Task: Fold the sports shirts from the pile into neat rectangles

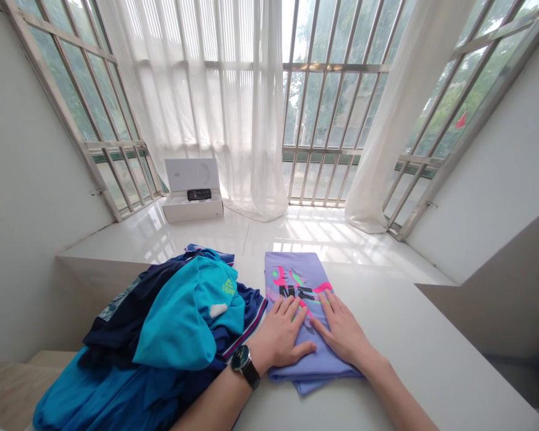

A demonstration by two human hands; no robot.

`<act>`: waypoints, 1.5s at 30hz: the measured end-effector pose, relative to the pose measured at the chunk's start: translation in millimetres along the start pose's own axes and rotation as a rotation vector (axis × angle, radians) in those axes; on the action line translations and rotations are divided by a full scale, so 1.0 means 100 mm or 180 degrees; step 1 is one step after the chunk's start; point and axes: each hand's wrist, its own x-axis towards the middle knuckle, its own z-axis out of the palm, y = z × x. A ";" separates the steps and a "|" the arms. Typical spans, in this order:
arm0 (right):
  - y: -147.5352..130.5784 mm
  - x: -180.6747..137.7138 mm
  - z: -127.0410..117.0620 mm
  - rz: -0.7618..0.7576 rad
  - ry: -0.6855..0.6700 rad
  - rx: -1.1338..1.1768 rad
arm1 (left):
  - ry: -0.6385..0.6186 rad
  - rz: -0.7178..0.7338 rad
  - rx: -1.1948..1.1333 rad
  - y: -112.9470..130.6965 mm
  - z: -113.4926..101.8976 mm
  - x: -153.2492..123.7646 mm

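A lavender T-shirt (299, 258) with a pink, green and black print lies folded into a rectangle on the white table (399, 323). Flat on its left part rests my left hand (285, 335), fingers stretched out, a black watch (245, 365) on the wrist. My right hand (341, 326) lies on the shirt's right side, its fingers spread as well. Both hands press on the cloth without gripping it. A small corner of fabric sticks out at the shirt's near edge. Close by on the left is a heap of crumpled clothes, with a turquoise garment (179, 317) on top.
Dark navy (126, 323) and blue (85, 389) garments make up the rest of the heap. An open white box (193, 211) holding a black device (199, 194) stands on the window ledge (260, 230). Behind it hang sheer curtains (251, 120) before barred windows.
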 end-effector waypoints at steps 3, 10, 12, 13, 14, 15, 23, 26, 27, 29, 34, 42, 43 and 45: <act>0.00 0.01 -0.03 -0.0002 0.0026 -0.0044 | 0.0018 0.0020 0.0000 0.00 -0.01 0.00; 0.05 0.02 -0.04 -0.0072 0.0132 -0.0143 | 0.0048 0.0308 -0.0158 0.05 -0.07 0.04; 0.05 0.01 -0.06 -0.0093 0.0085 -0.0188 | 0.0021 0.0420 -0.0232 0.08 -0.09 0.04; 0.05 0.01 -0.07 -0.0098 0.0063 -0.0215 | 0.0001 0.0460 -0.0270 0.09 -0.09 0.04; 0.05 0.01 -0.08 -0.0096 0.0056 -0.0238 | -0.0022 0.0487 -0.0303 0.10 -0.09 0.04; 0.06 0.01 -0.10 -0.0083 0.0067 -0.0255 | -0.0045 0.0500 -0.0332 0.10 -0.09 0.04; 0.14 0.03 -0.05 -0.0190 0.0479 -0.0197 | -0.0202 0.0523 -0.0440 0.08 -0.08 0.03; 0.15 0.06 0.05 -0.0392 0.0542 -0.0140 | -0.0259 0.0508 -0.0486 0.09 -0.09 0.02; 0.15 0.07 0.08 -0.0397 0.0495 -0.0116 | -0.0284 0.0505 -0.0496 0.09 -0.09 0.02; 0.14 0.08 0.13 -0.0335 0.0351 -0.0071 | -0.0323 0.0492 -0.0498 0.10 -0.09 0.01; 0.13 0.08 0.15 -0.0208 0.0265 0.0030 | -0.0320 0.0472 -0.0455 0.11 -0.08 0.00; 0.10 0.10 0.08 -0.0062 0.0162 0.0043 | -0.0272 0.0409 -0.0250 0.16 -0.08 -0.03; 0.09 0.10 0.06 -0.0048 0.0129 0.0038 | -0.0278 0.0390 -0.0211 0.17 -0.07 -0.04; 0.07 0.10 0.03 -0.0033 0.0074 0.0027 | -0.0292 0.0334 -0.0134 0.19 -0.04 -0.05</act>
